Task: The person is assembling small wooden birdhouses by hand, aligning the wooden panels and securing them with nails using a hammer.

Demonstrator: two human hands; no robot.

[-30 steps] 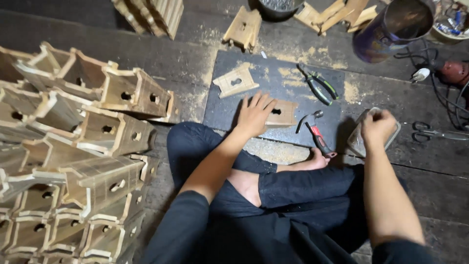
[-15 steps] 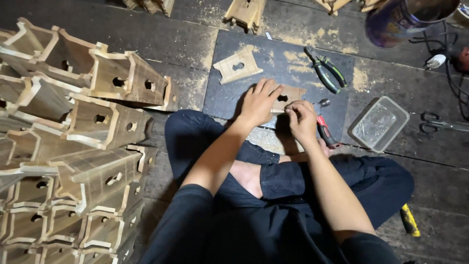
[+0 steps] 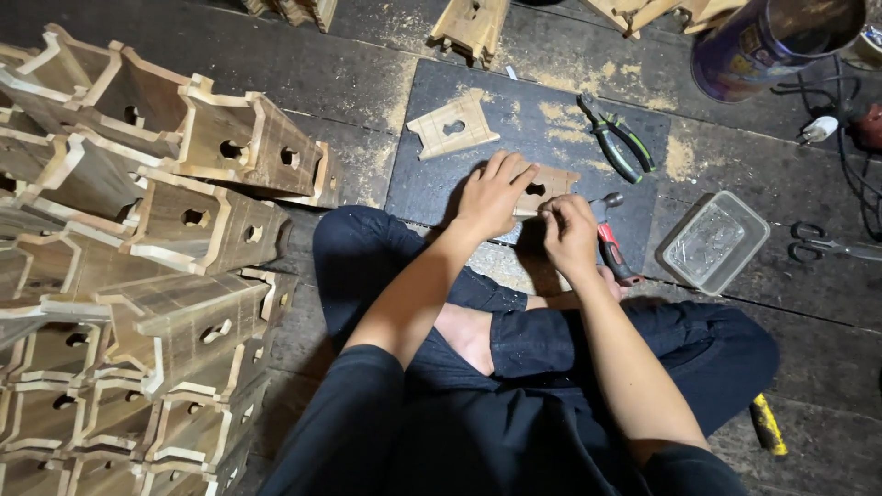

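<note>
Seated cross-legged on a dark plank floor, a person works a small notched wood piece (image 3: 549,186) with a hole in it, lying on a dark work mat (image 3: 432,174). The left hand (image 3: 493,195) lies flat on the piece, fingers spread, pinning it down. The right hand (image 3: 570,234) — a sec ago out by the clear plastic tray (image 3: 715,242) — has come back in beside the left, fingertips pinched together at the piece's near edge; prob. holding a small nail or screw picked from the tray, but it's too small to tell. So the fetch looks done and the fastener is being set at the wood.

A red-handled tool (image 3: 614,257) lies just beside the right wrist, untouched. Green-handled pliers (image 3: 620,144) sit further up the mat, a second cut wood piece (image 3: 452,127) w/ a hole to their left. Stacks of finished wooden boxes (image 3: 138,266) fill the left side — sawdust all around. Scissors (image 3: 831,245) lie well apart at the right, a yellow-handled tool (image 3: 767,424) by the knee.
</note>
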